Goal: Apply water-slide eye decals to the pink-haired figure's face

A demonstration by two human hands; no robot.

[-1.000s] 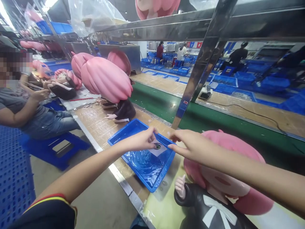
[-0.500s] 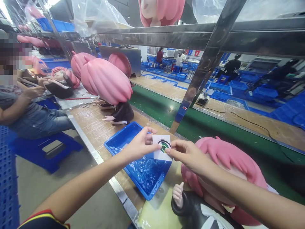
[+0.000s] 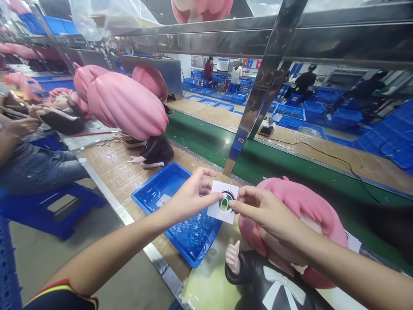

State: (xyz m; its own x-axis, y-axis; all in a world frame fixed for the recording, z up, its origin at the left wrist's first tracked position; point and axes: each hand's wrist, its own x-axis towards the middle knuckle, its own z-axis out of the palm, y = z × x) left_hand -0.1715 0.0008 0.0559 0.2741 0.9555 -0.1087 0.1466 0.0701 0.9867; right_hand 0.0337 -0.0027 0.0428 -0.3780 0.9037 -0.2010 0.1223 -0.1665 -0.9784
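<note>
Both my hands pinch a small white sticker sheet (image 3: 223,202) with a dark ring and green mark printed on it. My left hand (image 3: 190,199) holds its left edge and my right hand (image 3: 258,206) grips its right side at the printed mark. The sheet hangs just above the right end of a blue tray (image 3: 151,189) with water in it. Below my right arm lies a pink-haired doll figure (image 3: 300,219) in a black suit with a white bow.
Another large pink-haired figure (image 3: 125,105) lies on the wooden bench behind the tray. A person (image 3: 29,159) sits at the left on a blue stool (image 3: 41,206). A slanted metal post (image 3: 258,90) rises beside a green conveyor belt (image 3: 284,168); blue crates (image 3: 345,116) stand beyond.
My hands lifted the white sticker sheet out of the blue tray and brought it up and slightly right, over the tray's end. The view shifted a little left.
</note>
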